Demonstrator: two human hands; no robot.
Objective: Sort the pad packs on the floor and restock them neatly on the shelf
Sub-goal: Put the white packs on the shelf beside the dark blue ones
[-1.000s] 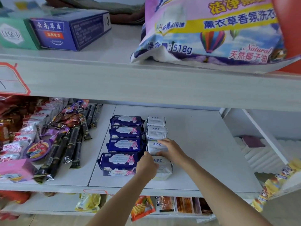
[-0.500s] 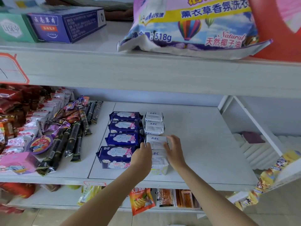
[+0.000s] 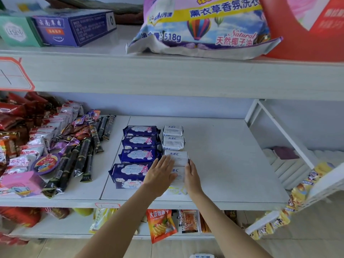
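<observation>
Squaring the front white ABC pad pack on the middle shelf works best with even pressure from both sides. The left hand lies flat, fingers straight, on its left edge; the right hand presses its right side, also uncurled. Align it behind-to-front with the ABC column, beside the dark blue pad packs.

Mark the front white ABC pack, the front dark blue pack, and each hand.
Front white ABC pack [image 3: 178, 178]: head view, top face between the hands.
Front dark blue pack [image 3: 128, 174]: head view, centre of top face.
Left hand [image 3: 161, 173]: head view, back of hand.
Right hand [image 3: 191, 176]: head view, back of hand.
</observation>
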